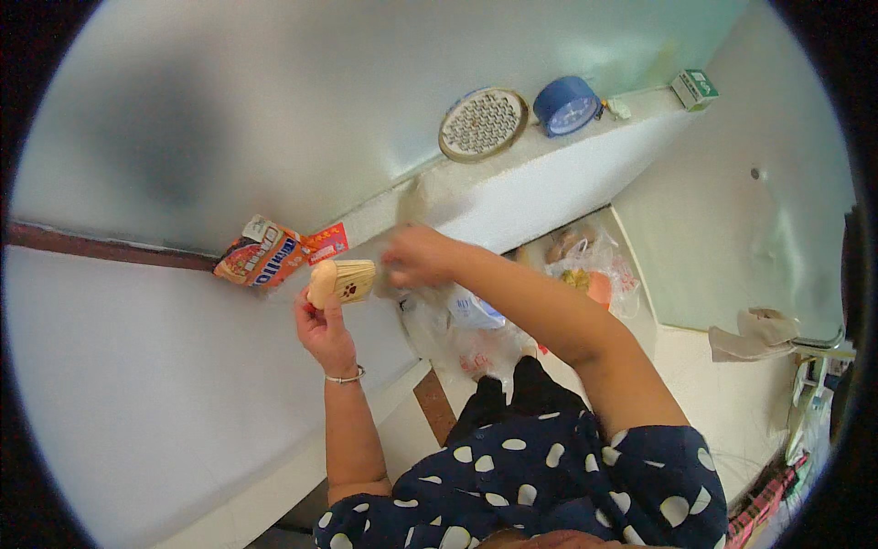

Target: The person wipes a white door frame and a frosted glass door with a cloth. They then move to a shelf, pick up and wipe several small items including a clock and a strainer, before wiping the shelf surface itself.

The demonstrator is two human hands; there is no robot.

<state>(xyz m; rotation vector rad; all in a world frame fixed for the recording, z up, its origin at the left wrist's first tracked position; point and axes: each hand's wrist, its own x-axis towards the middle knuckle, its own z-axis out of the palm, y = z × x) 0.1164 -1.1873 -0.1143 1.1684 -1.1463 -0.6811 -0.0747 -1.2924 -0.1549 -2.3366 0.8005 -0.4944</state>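
Observation:
My left hand (328,335) holds what looks like a small cake (321,283) by its rounded beige top. Around the cake is a pleated, pale yellow paper cup (357,281) with a dark paw print, tipped sideways to face right. To the right of the cup is my right hand (418,256), blurred, with its fingers bent. It is apart from the cup. A greyish, see-through blur shows under its fingers, and I cannot tell whether it grips anything. Just beyond my left hand stands an orange instant-noodle packet (264,255) with a red flap (328,243).
A narrow white ledge (473,178) carries a round perforated disc (484,125), a blue round clock (566,106) and a green-and-white box (695,89). Below lie clear plastic bags (473,343) and a bag with food (597,274). A cloth (753,335) hangs on a metal rail at right.

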